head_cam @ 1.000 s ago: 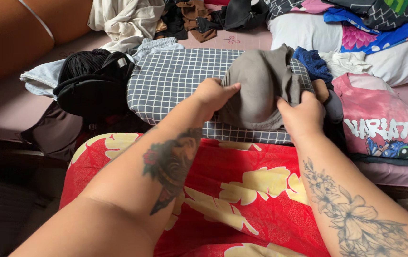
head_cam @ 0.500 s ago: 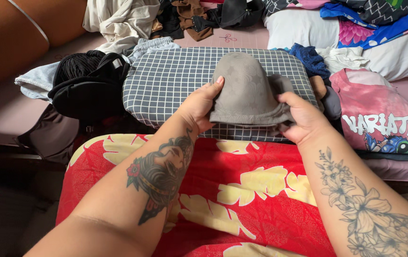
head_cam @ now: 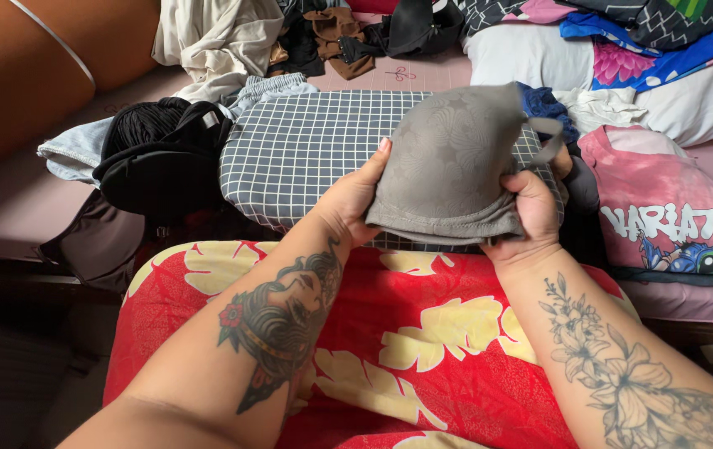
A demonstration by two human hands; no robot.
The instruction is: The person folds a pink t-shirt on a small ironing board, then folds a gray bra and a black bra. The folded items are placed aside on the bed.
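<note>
I have lifted the grey bra [head_cam: 448, 162] off the checked cushion [head_cam: 307, 145]; half a second ago it lay lower against it, and now its cups stand nested and upright above the cushion's near edge. My left hand [head_cam: 355, 199] grips its left side with the thumb across the front; my right hand [head_cam: 531, 208] clenches the right side, a strap looping free above it. So the folding looks nearly done. No packages or signs here; only the pink T-shirt [head_cam: 664, 208] with a cartoon print at the bed's right edge, and my red flowered skirt [head_cam: 423, 333] below.
</note>
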